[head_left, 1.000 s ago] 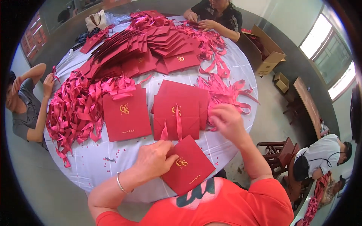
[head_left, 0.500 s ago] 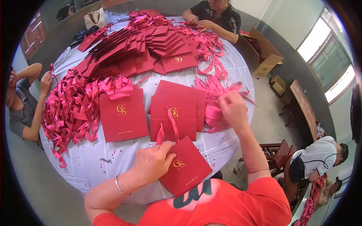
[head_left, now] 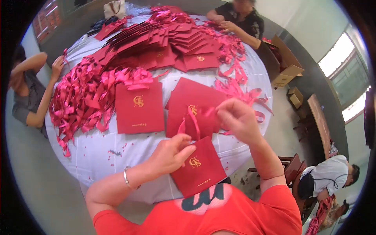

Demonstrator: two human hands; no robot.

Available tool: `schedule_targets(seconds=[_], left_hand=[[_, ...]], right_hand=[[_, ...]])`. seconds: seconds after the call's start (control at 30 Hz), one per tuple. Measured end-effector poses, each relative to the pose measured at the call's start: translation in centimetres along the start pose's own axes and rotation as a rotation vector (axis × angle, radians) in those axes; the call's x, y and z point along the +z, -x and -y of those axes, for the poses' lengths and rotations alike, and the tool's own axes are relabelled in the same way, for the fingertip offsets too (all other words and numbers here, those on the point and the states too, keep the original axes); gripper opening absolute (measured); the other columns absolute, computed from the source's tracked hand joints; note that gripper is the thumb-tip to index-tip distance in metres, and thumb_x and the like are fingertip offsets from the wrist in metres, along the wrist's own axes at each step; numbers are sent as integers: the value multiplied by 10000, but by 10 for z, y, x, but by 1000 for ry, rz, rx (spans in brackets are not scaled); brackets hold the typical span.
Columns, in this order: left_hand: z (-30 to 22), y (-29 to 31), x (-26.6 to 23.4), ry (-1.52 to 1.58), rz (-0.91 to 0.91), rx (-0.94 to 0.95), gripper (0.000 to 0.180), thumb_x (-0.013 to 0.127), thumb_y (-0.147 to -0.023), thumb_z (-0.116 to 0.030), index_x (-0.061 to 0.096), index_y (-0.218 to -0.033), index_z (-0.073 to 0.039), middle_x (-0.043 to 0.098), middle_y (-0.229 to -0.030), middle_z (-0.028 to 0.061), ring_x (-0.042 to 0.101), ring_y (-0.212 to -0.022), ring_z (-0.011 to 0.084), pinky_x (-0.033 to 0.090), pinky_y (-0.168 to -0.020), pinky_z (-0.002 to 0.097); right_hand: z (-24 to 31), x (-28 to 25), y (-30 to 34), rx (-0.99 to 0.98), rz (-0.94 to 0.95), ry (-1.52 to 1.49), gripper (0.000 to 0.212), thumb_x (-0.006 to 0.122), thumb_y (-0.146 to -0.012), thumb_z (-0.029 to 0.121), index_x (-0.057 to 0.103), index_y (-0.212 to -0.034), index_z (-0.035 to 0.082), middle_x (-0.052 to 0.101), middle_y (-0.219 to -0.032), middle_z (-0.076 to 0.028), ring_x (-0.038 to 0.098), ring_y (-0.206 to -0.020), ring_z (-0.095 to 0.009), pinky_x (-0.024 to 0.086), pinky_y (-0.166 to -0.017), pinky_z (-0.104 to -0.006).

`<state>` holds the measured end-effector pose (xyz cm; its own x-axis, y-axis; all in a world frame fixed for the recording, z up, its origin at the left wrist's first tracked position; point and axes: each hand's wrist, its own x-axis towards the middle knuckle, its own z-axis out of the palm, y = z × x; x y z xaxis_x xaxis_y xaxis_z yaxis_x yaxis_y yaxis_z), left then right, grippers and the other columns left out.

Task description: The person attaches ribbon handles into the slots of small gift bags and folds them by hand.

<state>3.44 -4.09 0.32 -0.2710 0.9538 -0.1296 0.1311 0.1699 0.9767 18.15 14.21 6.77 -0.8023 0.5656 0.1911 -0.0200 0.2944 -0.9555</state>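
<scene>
A small red paper gift bag (head_left: 203, 170) with a gold emblem leans at the table's near edge against my red shirt. My left hand (head_left: 170, 152) pinches its upper left corner, thumb on the front. A pink ribbon handle (head_left: 196, 123) stands up from the bag's top. To the right, my right hand (head_left: 239, 119) is closed in a pinch on a pink ribbon (head_left: 207, 114), which is smeared by motion. Beneath that hand lie several overlapping red bags (head_left: 178, 100). Another red bag (head_left: 139, 113) lies flat to the left, below a heap of ribbon-handled pieces (head_left: 84, 96).
A large pile of red bags (head_left: 156, 45) covers the far half of the white-clothed round table (head_left: 94, 156). Loose pink ribbons (head_left: 252, 96) lie at the right. Co-workers sit at the far side (head_left: 241, 21) and left (head_left: 33, 90). An open cardboard box (head_left: 288, 58) stands beyond the right edge.
My right hand has lifted from the loose ribbon pile and moved left toward the bag, with a ribbon in its fingers. My left hand stays at the bag's top.
</scene>
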Motion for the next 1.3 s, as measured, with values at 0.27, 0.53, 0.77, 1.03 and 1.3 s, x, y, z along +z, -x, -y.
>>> schedule_targets(seconds=[0.27, 0.53, 0.77, 1.03, 1.3], left_hand=[[-3, -10, -13, 251, 43, -96, 193, 513, -991, -180, 580, -975, 0, 595, -705, 32, 635, -528, 119, 443, -430, 242], [4, -7, -8, 87, 63, -22, 120, 523, -953, -58, 553, -1029, 30, 640, -754, 77, 634, -568, 117, 468, -479, 254], [12, -8, -4, -175, -37, 106, 169, 622, -901, -59, 585, -1044, 24, 687, -832, 99, 627, -559, 119, 499, -502, 276], [3, -11, 0, -362, 15, 145, 191, 684, -863, -76, 647, -1026, 16, 705, -835, 106, 634, -531, 123, 506, -493, 275], [-13, -14, -3, -201, 74, -126, 150, 667, -875, -41, 612, -993, 33, 680, -788, 80, 610, -515, 95, 468, -444, 253]], right_hand=[[-26, 29, 24, -25, 213, 298, 101, 661, -885, 49, 635, -965, -8, 664, -772, -91, 630, -684, -115, 509, -614, -270], [-6, 49, 17, 35, 312, 639, 211, 730, -840, 117, 634, -977, -14, 685, -790, -98, 670, -710, -137, 524, -647, -273], [-4, 28, -10, -66, 66, 395, 117, 677, -874, 96, 655, -853, -17, 653, -705, -68, 612, -643, -92, 478, -562, -260], [79, -30, -27, -720, -331, -16, 181, 539, -981, 57, 602, -1136, -13, 638, -893, -104, 498, -601, -75, 438, -562, -206], [-25, 10, 26, -220, 113, 323, 132, 686, -799, -88, 656, -905, -17, 663, -929, -87, 631, -836, -137, 507, -690, -258]])
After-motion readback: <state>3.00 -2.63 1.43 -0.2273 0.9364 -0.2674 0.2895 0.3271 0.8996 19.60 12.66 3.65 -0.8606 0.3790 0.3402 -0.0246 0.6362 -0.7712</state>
